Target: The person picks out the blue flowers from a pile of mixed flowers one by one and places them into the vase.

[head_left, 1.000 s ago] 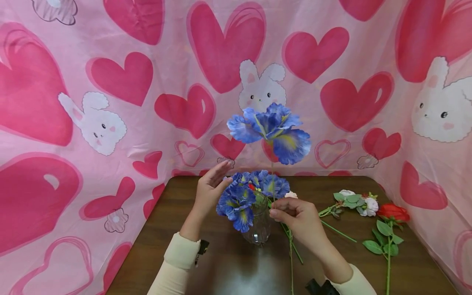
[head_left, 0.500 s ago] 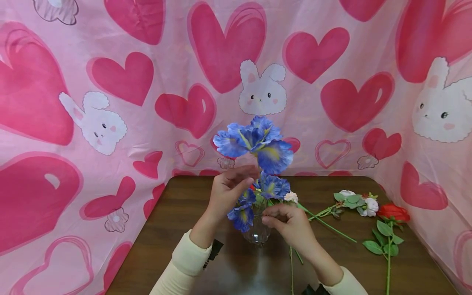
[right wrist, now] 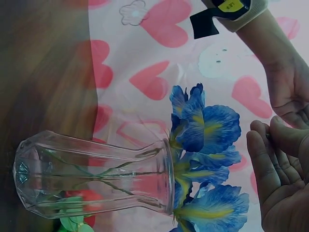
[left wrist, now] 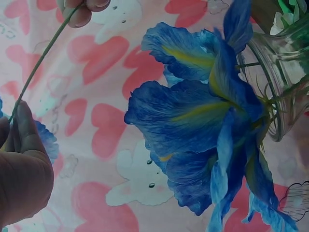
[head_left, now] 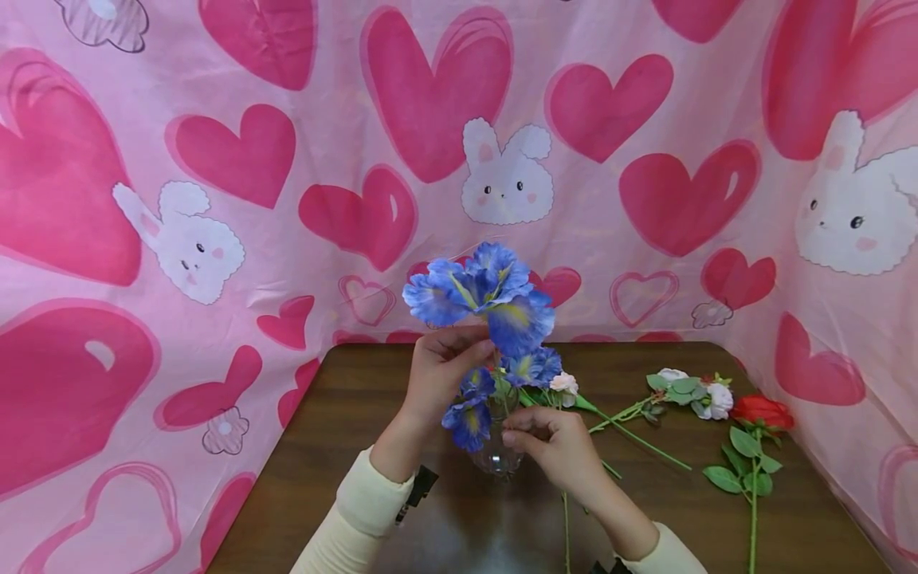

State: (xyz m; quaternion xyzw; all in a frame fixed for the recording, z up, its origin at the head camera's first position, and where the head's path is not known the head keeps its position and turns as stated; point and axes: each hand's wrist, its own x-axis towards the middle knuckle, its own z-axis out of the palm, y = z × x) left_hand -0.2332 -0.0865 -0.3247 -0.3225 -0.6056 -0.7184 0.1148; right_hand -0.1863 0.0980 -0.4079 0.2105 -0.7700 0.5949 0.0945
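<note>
My left hand (head_left: 441, 383) pinches the stem of a blue iris (head_left: 519, 319) just under its bloom. Lower on the same stem (left wrist: 46, 55), my right hand (head_left: 552, 450) holds it between thumb and fingertips. The stem runs slantwise between both hands in the left wrist view. Behind and beside the hands stands a clear glass vase (right wrist: 91, 169). Several blue irises (right wrist: 207, 125) spread over the vase's rim, their stems crossing inside the glass. The held iris is above the vase, and its stem's lower end is not clearly visible.
A pale pink rose (head_left: 564, 384) lies right of the vase. Farther right on the brown table (head_left: 667, 526) are white roses (head_left: 713, 399) with leaves and a red rose (head_left: 762, 412) on a long green stem. Pink heart-patterned cloth (head_left: 588, 199) hangs behind.
The held iris has come down and to the left. My left hand has moved right from beside the flowers in the vase onto its stem; my right hand has shifted slightly left and down.
</note>
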